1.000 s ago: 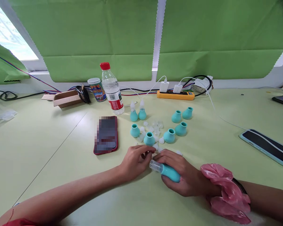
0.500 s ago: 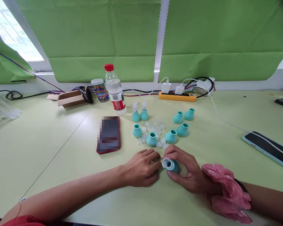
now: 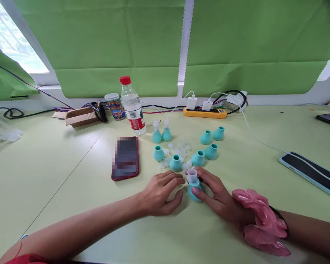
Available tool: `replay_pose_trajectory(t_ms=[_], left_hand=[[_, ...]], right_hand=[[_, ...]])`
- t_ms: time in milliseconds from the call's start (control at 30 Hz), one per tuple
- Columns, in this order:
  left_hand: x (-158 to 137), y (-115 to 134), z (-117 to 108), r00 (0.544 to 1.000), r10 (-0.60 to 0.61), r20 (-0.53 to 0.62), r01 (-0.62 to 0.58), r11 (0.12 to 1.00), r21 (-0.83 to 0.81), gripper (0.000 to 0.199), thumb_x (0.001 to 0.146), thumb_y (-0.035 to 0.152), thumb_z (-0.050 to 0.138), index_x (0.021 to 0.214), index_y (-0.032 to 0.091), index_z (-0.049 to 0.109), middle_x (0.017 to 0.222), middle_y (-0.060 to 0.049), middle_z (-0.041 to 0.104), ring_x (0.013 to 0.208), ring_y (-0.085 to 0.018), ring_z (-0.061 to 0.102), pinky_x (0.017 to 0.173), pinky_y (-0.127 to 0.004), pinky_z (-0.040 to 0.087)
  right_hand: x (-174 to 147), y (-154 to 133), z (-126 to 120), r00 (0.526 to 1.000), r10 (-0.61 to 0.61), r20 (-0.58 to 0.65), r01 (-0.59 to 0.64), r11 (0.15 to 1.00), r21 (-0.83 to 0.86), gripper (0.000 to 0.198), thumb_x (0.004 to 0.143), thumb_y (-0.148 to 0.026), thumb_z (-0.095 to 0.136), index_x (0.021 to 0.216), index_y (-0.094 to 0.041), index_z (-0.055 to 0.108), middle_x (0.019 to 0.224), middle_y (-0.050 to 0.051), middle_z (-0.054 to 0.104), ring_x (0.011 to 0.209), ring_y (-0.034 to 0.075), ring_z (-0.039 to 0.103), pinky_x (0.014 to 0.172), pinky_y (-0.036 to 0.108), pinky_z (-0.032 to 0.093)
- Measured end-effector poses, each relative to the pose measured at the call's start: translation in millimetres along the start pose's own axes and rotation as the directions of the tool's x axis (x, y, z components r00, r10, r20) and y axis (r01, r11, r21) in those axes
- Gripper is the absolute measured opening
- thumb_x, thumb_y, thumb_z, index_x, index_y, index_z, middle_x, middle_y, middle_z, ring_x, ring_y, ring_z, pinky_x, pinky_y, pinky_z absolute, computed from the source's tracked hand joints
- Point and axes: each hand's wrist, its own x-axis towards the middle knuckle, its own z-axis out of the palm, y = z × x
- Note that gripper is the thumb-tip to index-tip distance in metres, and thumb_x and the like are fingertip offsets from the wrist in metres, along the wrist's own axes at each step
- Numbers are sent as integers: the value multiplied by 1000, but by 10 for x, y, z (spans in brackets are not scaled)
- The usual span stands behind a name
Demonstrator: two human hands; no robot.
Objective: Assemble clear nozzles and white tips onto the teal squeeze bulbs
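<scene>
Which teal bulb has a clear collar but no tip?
The bulb in your right hand; the two beside the bottle have translucent tips; the other six lack collars.

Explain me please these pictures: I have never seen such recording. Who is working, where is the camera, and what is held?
There is no machine here: these are one person's bare hands. All pictures come from one camera worn on the head, looking forward and down. The right hand holds a turquoise bulb with a clear collar on top. The left hand is beside it, holding nothing visible. On the table are six open turquoise bulbs, two with clear tops, small clear pieces, a phone and a bottle.
</scene>
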Motion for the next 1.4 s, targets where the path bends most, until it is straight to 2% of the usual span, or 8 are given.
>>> replay_pose_trajectory(t_ms=[133, 233, 367, 567, 833, 1000, 1200, 1400], left_hand=[[19, 51, -57, 958, -283, 49, 287, 947, -148, 22, 75, 35, 49, 76, 13, 50, 59, -2, 55, 51, -11, 50, 49, -23, 42], [42, 117, -62, 913, -380, 150, 403, 897, -180, 27, 73, 41, 51, 67, 15, 49, 47, 4, 47, 42, -7, 41, 43, -19, 36], [75, 219, -61, 901, -384, 202, 405, 911, -78, 31, 73, 41, 51, 55, 15, 45, 41, 5, 38, 38, -5, 34, 38, -17, 28], [96, 247, -83, 908, -293, 298, 309, 951, -4, 37, 79, 38, 42, 50, 15, 46, 39, 4, 35, 35, -6, 31, 38, -19, 27], [35, 253, -8, 928, -291, 231, 263, 954, 146, 35, 79, 38, 44, 52, 16, 45, 38, 2, 41, 35, -9, 40, 38, -21, 26], [28, 177, -8, 979, -185, 81, 152, 940, 305, 38, 83, 39, 38, 53, 16, 44, 41, -1, 47, 36, -10, 43, 40, -24, 23], [82, 56, -40, 912, -371, 176, 291, 886, 362, 33, 83, 46, 36, 75, 16, 47, 43, 4, 46, 37, -13, 49, 38, -22, 22], [17, -75, 103, 892, -432, 136, 352, 851, 390, 21, 82, 31, 41, 96, 15, 41, 44, 6, 46, 38, -16, 50, 39, -22, 26]], right_hand=[[10, 4, 40, 997, -44, 61, 44, 999, -3, 11, 75, -18, 53, 85, -19, 49, 82, 3, 47, 73, 13, 46, 64, 25, 42], [21, -12, 59, 995, -70, 76, 72, 997, -23, 9, 74, -22, 56, 80, -18, 50, 79, 3, 47, 69, 13, 45, 59, 25, 41], [21, -22, 72, 980, -113, 166, 125, 990, -68, 8, 76, -23, 53, 82, -17, 50, 75, 3, 52, 72, 15, 46, 65, 29, 40], [-23, -5, 79, 952, -48, 303, 115, 971, -207, 15, 80, -25, 43, 66, -17, 42, 63, 1, 48, 61, 14, 40, 55, 27, 32], [-63, -55, 80, 955, 83, 284, 16, 943, -331, 15, 79, -23, 40, 65, -18, 42, 63, 1, 51, 58, 13, 43, 51, 26, 27], [-42, -88, 70, 957, 159, 244, -63, 930, -361, 24, 83, -26, 39, 61, -18, 40, 57, 0, 49, 52, 11, 41, 50, 24, 28], [-55, -67, 106, 993, 35, 113, 5, 941, -339, 20, 78, -27, 43, 60, -18, 41, 54, -1, 45, 51, 11, 40, 49, 25, 31], [-36, -68, 80, 993, 40, 107, -14, 972, -235, 16, 79, -28, 45, 66, -18, 44, 61, 1, 49, 57, 12, 42, 54, 26, 36]])
